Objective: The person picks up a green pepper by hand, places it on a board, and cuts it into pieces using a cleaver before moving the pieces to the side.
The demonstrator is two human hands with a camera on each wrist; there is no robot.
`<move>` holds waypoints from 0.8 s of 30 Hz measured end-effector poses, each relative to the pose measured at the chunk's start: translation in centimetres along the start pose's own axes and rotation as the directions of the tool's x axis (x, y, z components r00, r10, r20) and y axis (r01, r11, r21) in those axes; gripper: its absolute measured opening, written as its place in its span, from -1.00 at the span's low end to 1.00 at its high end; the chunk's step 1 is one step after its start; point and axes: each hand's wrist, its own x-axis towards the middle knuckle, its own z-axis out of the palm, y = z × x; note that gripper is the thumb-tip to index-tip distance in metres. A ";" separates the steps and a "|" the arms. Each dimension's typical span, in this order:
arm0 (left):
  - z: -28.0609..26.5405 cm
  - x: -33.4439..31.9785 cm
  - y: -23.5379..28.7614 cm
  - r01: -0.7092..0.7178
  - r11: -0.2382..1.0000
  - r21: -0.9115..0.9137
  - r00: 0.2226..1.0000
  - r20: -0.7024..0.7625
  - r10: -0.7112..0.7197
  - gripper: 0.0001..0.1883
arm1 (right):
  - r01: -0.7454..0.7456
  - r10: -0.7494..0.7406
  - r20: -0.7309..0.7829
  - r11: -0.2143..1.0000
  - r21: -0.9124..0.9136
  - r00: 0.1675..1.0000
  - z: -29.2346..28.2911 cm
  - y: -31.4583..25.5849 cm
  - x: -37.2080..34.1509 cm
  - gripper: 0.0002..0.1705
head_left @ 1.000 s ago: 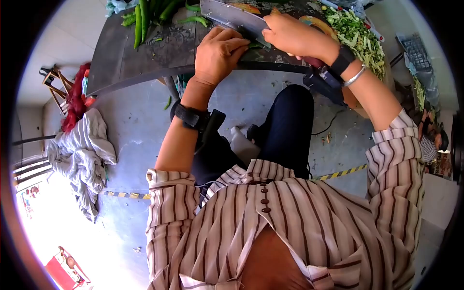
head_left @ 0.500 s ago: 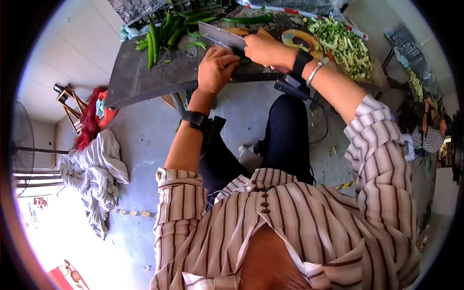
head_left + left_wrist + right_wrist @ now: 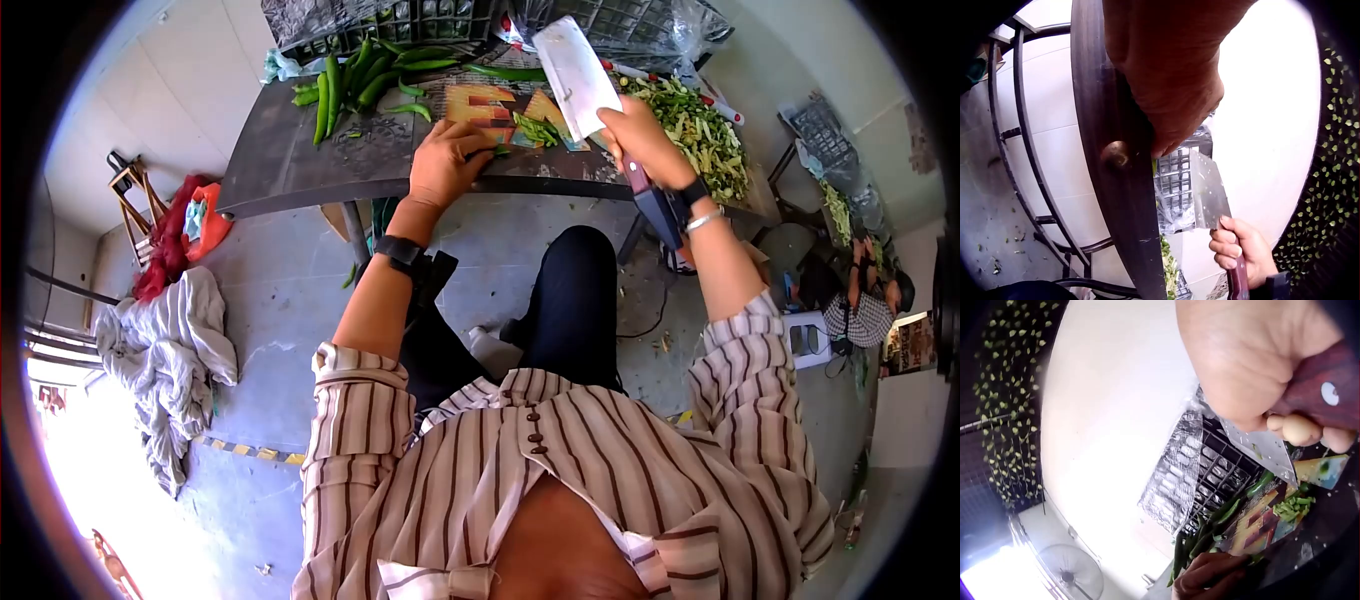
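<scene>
In the head view my right hand (image 3: 645,140) grips the dark red wooden handle (image 3: 635,175) of a cleaver (image 3: 578,80). Its broad blade is raised above the table and tilted, with small bits stuck to it in the right wrist view. My left hand (image 3: 448,165) stays low at the table's near edge, fingers curled over the end of a green pepper (image 3: 1257,558); most of that pepper is hidden. Between the hands, a small pile of cut green pepper (image 3: 537,130) lies on a colourfully printed board (image 3: 475,108).
Whole long green peppers (image 3: 365,80) lie at the table's back left. A large heap of chopped greens (image 3: 700,140) covers the right end. Black crates (image 3: 430,28) with plastic wrap stand behind the dark table (image 3: 280,150). Another person (image 3: 865,310) is at far right.
The cleaver has lifted from beside my left fingers and swung up and right, uncovering the cut pile. My left hand keeps its place at the table edge while the head view shifts.
</scene>
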 end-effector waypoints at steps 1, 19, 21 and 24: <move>0.0 0.0 0.0 -0.003 1.000 0.014 1.000 0.001 0.003 -0.84 | -0.047 0.050 -0.037 0.997 0.066 0.998 0.2 0.1 -1.3 -0.83; -0.4 0.3 0.8 0.013 0.998 0.066 1.000 0.014 -0.014 -0.82 | -0.173 0.275 -0.100 0.807 0.564 0.956 2.3 6.2 -12.3 -0.87; -0.4 0.5 0.6 0.016 0.997 0.069 1.000 0.016 -0.017 -0.82 | -0.185 0.276 -0.068 0.788 0.587 0.959 2.3 6.5 -11.6 -0.87; -0.9 0.5 1.2 0.013 0.995 0.097 0.999 0.048 -0.018 -0.81 | -0.151 0.236 -0.051 0.759 0.633 0.970 2.5 6.9 -10.7 -0.84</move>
